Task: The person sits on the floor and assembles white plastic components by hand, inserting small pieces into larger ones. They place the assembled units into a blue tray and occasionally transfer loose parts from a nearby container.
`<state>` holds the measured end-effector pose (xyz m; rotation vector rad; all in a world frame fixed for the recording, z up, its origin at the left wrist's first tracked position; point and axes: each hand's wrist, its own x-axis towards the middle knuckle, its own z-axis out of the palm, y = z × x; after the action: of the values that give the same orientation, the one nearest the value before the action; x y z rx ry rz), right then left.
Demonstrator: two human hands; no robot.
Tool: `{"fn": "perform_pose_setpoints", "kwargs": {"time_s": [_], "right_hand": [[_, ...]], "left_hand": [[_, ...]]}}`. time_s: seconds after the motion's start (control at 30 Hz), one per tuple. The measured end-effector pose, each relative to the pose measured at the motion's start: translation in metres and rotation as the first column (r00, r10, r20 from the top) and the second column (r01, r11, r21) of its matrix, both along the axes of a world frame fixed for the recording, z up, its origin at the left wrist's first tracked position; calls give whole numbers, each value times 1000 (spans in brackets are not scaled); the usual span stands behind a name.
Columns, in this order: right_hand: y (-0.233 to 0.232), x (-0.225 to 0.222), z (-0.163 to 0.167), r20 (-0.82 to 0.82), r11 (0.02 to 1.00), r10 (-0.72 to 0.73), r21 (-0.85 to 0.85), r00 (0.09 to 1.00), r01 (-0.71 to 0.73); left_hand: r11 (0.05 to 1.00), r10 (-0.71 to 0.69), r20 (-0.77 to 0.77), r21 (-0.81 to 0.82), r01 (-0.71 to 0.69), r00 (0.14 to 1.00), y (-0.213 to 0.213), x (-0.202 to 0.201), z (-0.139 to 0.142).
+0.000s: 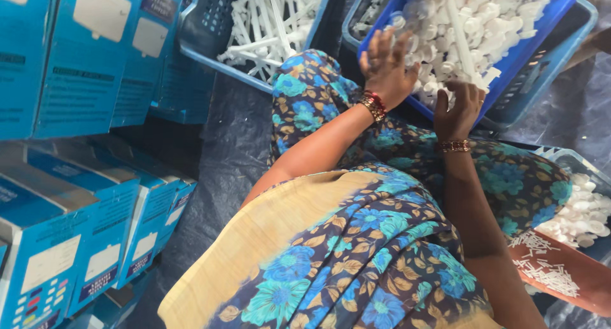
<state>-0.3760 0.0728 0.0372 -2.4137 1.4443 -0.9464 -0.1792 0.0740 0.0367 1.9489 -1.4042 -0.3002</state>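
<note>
A blue crate (541, 46) heaped with small white plastic parts (484, 17) rests tilted against my knees, which are covered in blue floral cloth. My left hand (385, 65), with red and gold bangles at the wrist, is raised over the crate's near corner. Its fingers are spread and touch the heap. My right hand (459, 106), wearing a gold bangle, is at the crate's near rim with its fingers curled into the white parts there. What lies inside that fist is partly hidden.
Blue cartons (83, 55) are stacked along the left. A second blue crate (216, 52) of long white plastic pieces sits at the top centre. At the right are a tub of white caps (582, 217) and an orange tray (573, 272) with small white pins. Dark sheeting (223, 151) covers the floor.
</note>
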Motion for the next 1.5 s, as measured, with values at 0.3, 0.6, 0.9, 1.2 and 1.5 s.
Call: {"fn": "perform_pose_setpoints", "kwargs": {"time_s": [0.3, 0.6, 0.9, 1.2, 1.5], "right_hand": [[32, 22, -20, 0, 987, 126, 97, 992, -126], [38, 4, -46, 59, 996, 18, 84, 998, -23], [61, 7, -48, 73, 999, 38, -20, 997, -37], [80, 20, -33, 96, 987, 75, -146, 993, -60], [113, -8, -27, 311, 963, -121, -193, 943, 187]], "left_hand": [[870, -420, -220, 178, 459, 881, 38, 33, -9], [518, -589, -39, 749, 414, 807, 100, 26, 0], [624, -610, 34, 637, 453, 792, 157, 23, 10], [802, -519, -41, 323, 503, 854, 190, -26, 61], [816, -566, -91, 77, 572, 819, 213, -74, 147]]}}
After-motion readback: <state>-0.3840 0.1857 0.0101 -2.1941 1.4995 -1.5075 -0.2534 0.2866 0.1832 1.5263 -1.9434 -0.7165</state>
